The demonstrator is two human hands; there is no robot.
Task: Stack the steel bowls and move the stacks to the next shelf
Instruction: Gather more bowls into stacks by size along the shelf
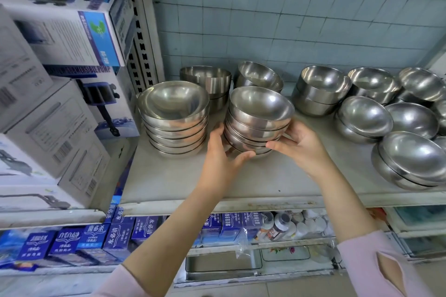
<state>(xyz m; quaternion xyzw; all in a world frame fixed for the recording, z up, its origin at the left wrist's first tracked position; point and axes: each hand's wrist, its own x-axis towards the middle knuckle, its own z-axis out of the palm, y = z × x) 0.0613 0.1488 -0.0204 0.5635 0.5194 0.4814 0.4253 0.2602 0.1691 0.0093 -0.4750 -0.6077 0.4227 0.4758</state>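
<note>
A stack of several steel bowls (259, 116) sits tilted on the white shelf (265, 181), held from both sides. My left hand (220, 154) grips its left base, thumb curled under the front. My right hand (298, 142) grips the right side, thumb at the front and fingers behind. A second stack of several bowls (175, 118) stands just to the left, untouched. Two shorter stacks (207, 82) (259, 77) stand behind. More bowls in short stacks (321, 89) and pairs (364, 118) (410, 159) fill the shelf's right side.
Cardboard pump boxes (55, 108) crowd the neighbouring shelf at left, past a perforated upright post (142, 38). Blue packets (91, 236) and bottles (280, 224) fill the lower shelves. A tiled wall (289, 19) backs the shelf. Bare shelf surface lies in front of the held stack.
</note>
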